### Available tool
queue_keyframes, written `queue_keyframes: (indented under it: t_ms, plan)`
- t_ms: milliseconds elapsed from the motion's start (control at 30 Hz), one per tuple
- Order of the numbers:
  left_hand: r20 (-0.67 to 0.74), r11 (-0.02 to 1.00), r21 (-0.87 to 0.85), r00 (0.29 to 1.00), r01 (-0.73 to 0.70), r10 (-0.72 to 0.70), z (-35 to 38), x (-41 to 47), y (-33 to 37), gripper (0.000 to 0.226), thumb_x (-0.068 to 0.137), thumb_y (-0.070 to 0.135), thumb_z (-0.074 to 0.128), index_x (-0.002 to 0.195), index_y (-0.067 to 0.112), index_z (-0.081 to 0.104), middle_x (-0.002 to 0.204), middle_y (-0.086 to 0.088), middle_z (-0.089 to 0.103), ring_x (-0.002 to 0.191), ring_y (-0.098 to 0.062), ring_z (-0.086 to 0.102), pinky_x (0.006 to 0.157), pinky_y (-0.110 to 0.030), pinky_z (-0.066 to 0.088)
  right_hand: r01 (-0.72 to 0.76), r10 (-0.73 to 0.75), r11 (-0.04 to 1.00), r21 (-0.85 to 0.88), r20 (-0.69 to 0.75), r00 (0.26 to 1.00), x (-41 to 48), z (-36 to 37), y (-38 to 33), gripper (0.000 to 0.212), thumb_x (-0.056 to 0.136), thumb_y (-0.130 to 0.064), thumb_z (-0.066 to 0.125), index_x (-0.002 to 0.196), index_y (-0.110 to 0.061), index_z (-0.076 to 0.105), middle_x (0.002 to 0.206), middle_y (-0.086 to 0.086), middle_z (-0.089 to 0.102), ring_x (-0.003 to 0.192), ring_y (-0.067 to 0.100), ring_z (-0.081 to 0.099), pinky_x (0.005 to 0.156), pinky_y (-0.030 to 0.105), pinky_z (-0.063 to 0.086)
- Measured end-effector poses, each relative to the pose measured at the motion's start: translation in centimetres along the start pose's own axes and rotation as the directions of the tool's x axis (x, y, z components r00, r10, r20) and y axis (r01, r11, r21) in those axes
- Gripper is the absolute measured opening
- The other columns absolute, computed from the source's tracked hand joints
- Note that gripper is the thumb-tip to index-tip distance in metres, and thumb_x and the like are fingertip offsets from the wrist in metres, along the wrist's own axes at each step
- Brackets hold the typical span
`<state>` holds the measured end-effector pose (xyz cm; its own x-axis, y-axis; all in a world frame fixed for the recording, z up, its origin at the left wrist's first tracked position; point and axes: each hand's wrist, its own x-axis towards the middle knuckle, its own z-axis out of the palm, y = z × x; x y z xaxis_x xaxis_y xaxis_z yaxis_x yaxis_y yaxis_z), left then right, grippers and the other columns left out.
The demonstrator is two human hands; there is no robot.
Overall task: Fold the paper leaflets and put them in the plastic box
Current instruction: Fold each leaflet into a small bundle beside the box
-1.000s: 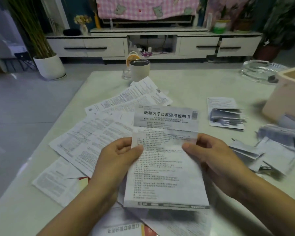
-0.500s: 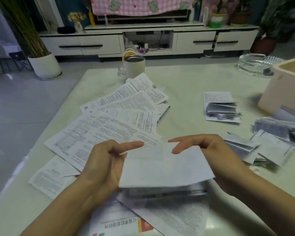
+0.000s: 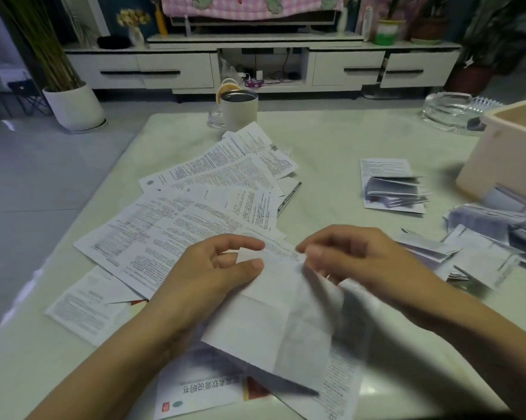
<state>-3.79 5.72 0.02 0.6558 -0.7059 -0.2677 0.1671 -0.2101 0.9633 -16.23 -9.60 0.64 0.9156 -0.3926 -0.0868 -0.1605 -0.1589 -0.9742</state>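
Observation:
I hold a white leaflet [image 3: 273, 322], folded over with its blank back up, just above the table near the front edge. My left hand [image 3: 207, 277] pinches its upper left corner between thumb and fingers. My right hand [image 3: 355, 262] grips the upper right part, which is blurred and bent downward. A spread of unfolded printed leaflets [image 3: 195, 213] lies behind and left of my hands. Folded leaflets [image 3: 392, 192] lie in small piles to the right. The beige plastic box [image 3: 507, 153] stands at the right edge, open at the top.
A white mug [image 3: 239, 113] stands at the far middle of the pale table [image 3: 340, 140], and a glass ashtray [image 3: 452, 112] sits at the far right. More folded leaflets [image 3: 483, 247] lie in front of the box. A colour-printed leaflet [image 3: 201, 392] lies under my hands.
The leaflet, first held open with its print facing me, has been folded in half. Its right side is now being turned down by my right hand.

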Motion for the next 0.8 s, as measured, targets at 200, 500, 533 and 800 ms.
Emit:
queue_keyframes:
  t_ms: [200, 500, 533, 800]
  plan:
    - [-0.008, 0.992, 0.122, 0.999, -0.04, 0.042, 0.3, 0.8, -0.5, 0.015, 0.081, 0.015, 0.067, 0.093, 0.025, 0.068, 0.089, -0.003, 0.074, 0.075, -0.013, 0.069, 0.064, -0.017, 0.051, 0.07, -0.068, 0.997, -0.042, 0.047, 0.997, -0.1, 0.5, 0.6, 0.022, 0.078, -0.004, 0.073, 0.094, -0.018, 0.07, 0.077, 0.001, 0.064, 0.067, 0.012, 0.054, 0.06, 0.018, 0.044]
    - [0.165, 0.69, 0.64, 0.938, -0.338, 0.306, 1.3, -0.1, -0.7, 0.102, 0.054, 0.087, 0.047, 0.139, 0.052, 0.002, 0.136, 0.046, 0.014, 0.122, 0.029, 0.012, 0.098, 0.001, 0.007, 0.094, -0.081, 0.992, 0.08, -0.145, 0.986, -1.2, 0.7, -0.5, 0.013, 0.077, -0.007, 0.073, 0.085, -0.017, 0.075, 0.085, -0.009, 0.073, 0.073, 0.004, 0.06, 0.069, 0.015, 0.045]
    - [0.173, 0.644, 0.689, 0.938, -0.334, 0.301, 1.2, -0.1, -0.9, 0.112, 0.049, 0.089, 0.041, 0.141, 0.051, -0.01, 0.146, 0.037, 0.001, 0.132, 0.019, 0.001, 0.105, -0.008, 0.003, 0.096, -0.085, 0.992, 0.082, -0.127, 0.988, -1.3, 0.6, -0.5, 0.017, 0.074, -0.008, 0.075, 0.088, -0.018, 0.075, 0.093, -0.009, 0.073, 0.083, 0.006, 0.063, 0.078, 0.019, 0.047]
    - [0.436, 0.734, 0.463, 0.849, -0.497, 0.3, 1.8, -0.4, -0.2, 0.024, 0.084, 0.053, 0.051, 0.106, 0.049, 0.06, 0.113, 0.029, 0.059, 0.105, 0.014, 0.051, 0.09, -0.008, 0.038, 0.239, -0.222, 0.956, 0.171, -0.112, 0.969, -1.9, 0.5, -0.8, 0.037, 0.067, -0.006, 0.067, 0.1, -0.021, 0.069, 0.091, -0.002, 0.07, 0.083, 0.01, 0.063, 0.071, 0.021, 0.052]
